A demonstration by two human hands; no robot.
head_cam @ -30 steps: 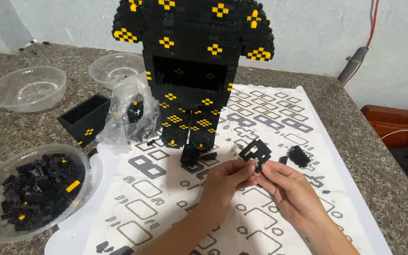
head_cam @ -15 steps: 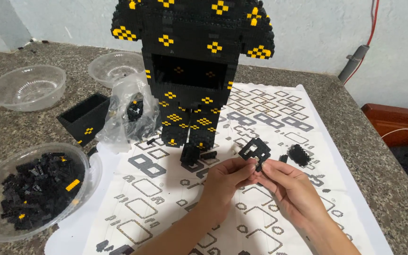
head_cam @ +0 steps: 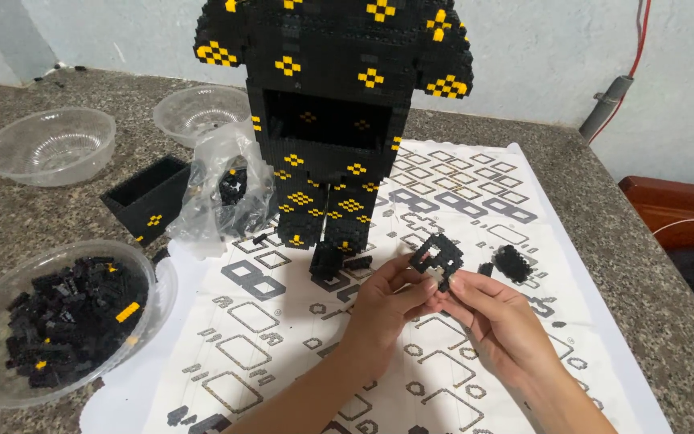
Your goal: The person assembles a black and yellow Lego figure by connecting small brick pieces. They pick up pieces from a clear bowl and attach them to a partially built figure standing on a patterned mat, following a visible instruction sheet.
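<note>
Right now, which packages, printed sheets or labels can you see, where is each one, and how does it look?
Plastic bag: left of the tall black and yellow brick figure, clear, crumpled, with dark pieces inside.
Printed sheet: flat on the stone table under the figure and both hands, white with grey and black outlined shapes.
No screens or signs show.

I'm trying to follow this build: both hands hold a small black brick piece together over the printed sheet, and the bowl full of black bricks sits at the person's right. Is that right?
Not quite. The head view shows the bowl of black bricks at the person's left, not right. The rest holds: the left hand and right hand together hold the small black brick piece over the printed sheet.
</note>
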